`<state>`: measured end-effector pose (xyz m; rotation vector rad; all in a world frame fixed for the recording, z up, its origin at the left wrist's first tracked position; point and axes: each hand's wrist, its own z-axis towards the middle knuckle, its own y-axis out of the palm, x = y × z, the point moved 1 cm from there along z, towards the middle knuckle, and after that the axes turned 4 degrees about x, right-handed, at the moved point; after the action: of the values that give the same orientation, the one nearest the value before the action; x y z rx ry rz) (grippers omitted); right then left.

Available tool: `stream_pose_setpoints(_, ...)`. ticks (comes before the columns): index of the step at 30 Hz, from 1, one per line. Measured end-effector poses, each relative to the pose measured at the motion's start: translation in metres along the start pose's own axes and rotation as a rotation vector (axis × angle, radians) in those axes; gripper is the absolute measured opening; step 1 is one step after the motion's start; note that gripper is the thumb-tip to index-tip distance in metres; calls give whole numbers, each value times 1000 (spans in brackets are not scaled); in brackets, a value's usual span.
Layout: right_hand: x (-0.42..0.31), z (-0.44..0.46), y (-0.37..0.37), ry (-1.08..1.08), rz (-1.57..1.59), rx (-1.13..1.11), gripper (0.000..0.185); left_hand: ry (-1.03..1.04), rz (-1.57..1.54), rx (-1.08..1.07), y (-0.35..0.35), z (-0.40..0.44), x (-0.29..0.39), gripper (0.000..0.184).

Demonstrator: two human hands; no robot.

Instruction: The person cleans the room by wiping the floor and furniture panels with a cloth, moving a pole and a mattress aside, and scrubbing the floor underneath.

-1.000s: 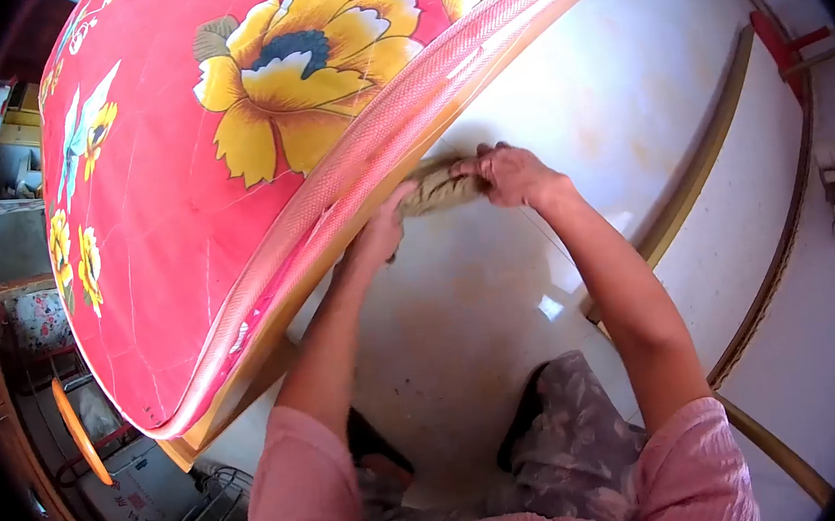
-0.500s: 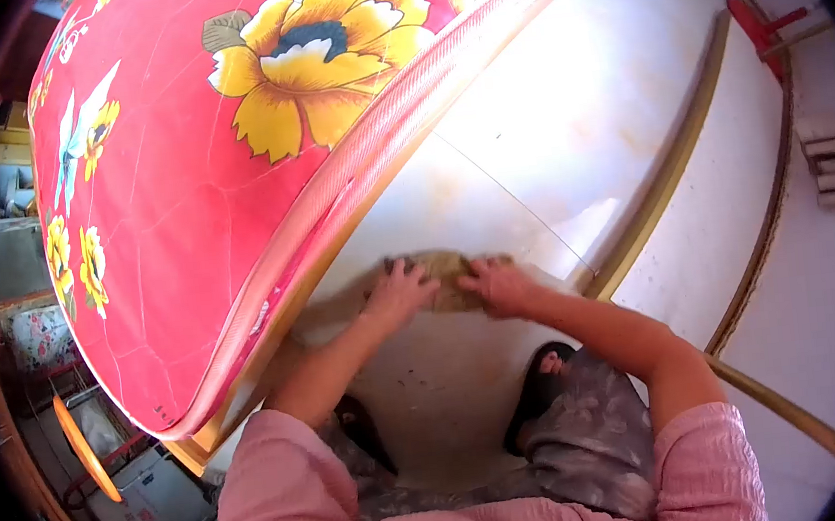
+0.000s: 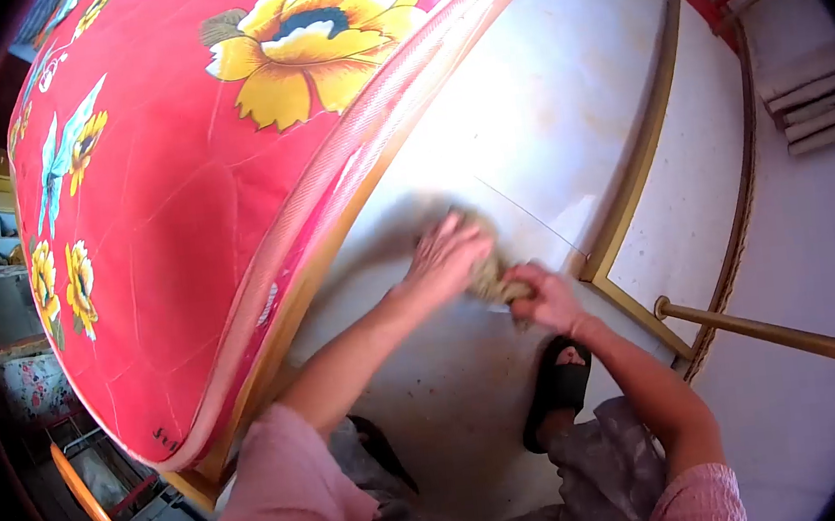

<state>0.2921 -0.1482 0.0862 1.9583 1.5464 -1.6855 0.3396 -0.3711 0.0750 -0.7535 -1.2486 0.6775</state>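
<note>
A crumpled yellowish-brown rag [image 3: 488, 276] is bunched against the pale tiled floor, blurred by motion. My left hand [image 3: 449, 257] presses on its upper left part, the fingers bent over the cloth and partly smeared. At the lower right end, my right hand [image 3: 545, 298] has its fingers closed round the rag. What lies under the rag is hidden.
On the left, a bed with a red flowered cover [image 3: 194, 232] and a wooden edge borders the floor [image 3: 548, 97]. A wood-framed white panel [image 3: 682, 135] and a wooden pole [image 3: 776, 331] are on the right. My sandalled foot [image 3: 560, 387] stands close behind the rag.
Both hands and the rag have shifted right, and the left hand has moved farther forward. The rag now slants down to the right instead of lying crosswise. The view has turned slightly.
</note>
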Motion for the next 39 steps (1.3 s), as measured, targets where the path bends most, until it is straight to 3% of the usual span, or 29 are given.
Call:
stream_pose_setpoints(2, 2, 12, -26, 44, -80, 294, 45, 48, 57, 60, 3, 57, -3, 22)
stream_pose_setpoints(4, -7, 30, -49, 174, -318, 349, 49, 134, 229, 88, 26, 96, -22, 26)
stream_pose_setpoints(5, 10, 41, -48, 99, -434, 388, 53, 135, 305, 30, 38, 107, -36, 29)
stream_pose_setpoints(6, 35, 54, -44, 22, -547, 425, 57, 137, 383, -29, 47, 113, -48, 33)
stream_pose_setpoints(7, 61, 68, -36, 30, -543, 371, 59, 40, 428, -230, 43, 114, -56, 41)
stream_pose_setpoints(10, 59, 95, 9, 89, -672, 529, 57, 20, 410, -115, 43, 88, -81, 54)
stream_pose_setpoints(15, -7, 122, 70, 4, -659, 320, 57, -296, 594, -42, 11, 23, -124, 71)
stream_pose_setpoints(21, -49, 98, 172, -280, -687, 292, 48, -614, 657, 123, -19, -103, -116, 62)
stream_pose_setpoints(23, -53, 55, 195, -352, -664, 193, 46, -741, 639, 28, -21, -147, -78, 46)
stream_pose_setpoints(26, -53, -20, 210, -434, -674, -98, 44, -632, 557, -129, -15, -213, -48, 36)
stream_pose_setpoints(28, -28, -57, 235, -605, -491, -7, 37, -560, 431, -220, -21, -212, -26, 31)
stream_pose_setpoints(30, -20, -57, 229, -421, -288, 1, 31, -494, 301, -264, -17, -202, -13, 27)
stream_pose_setpoints(31, -22, -58, 221, -327, -184, 2, 28, -429, 338, -185, -12, -186, -11, 27)
stream_pose_setpoints(36, -18, -6, 100, -335, -176, 683, 28, -104, 284, 192, -17, -48, -13, 34)
stream_pose_setpoints(39, 2, 16, 44, -181, -189, 907, 37, 104, 281, 268, -2, 40, -22, 35)
